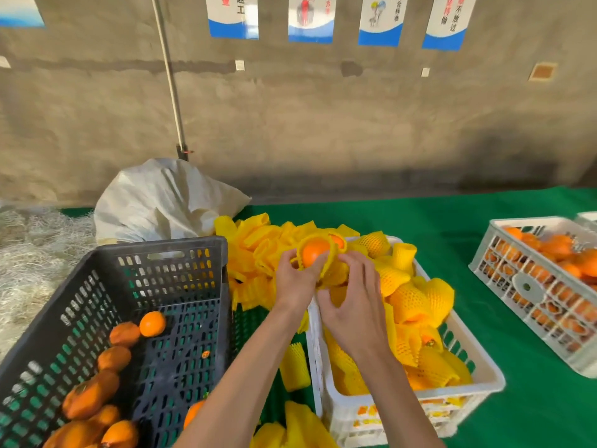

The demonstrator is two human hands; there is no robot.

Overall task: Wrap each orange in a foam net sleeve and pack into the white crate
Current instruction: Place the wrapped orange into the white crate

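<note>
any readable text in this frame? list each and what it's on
"返工" on the second wall poster, with a red character beside it cut off by the frame edge.
"不放过" on the far right poster; its other column is too blurred to read.
The third poster and fourth poster carry characters too small and cropped to read.
Small white tags on the wall: unreadable.
No text shows on the crates.
</note>
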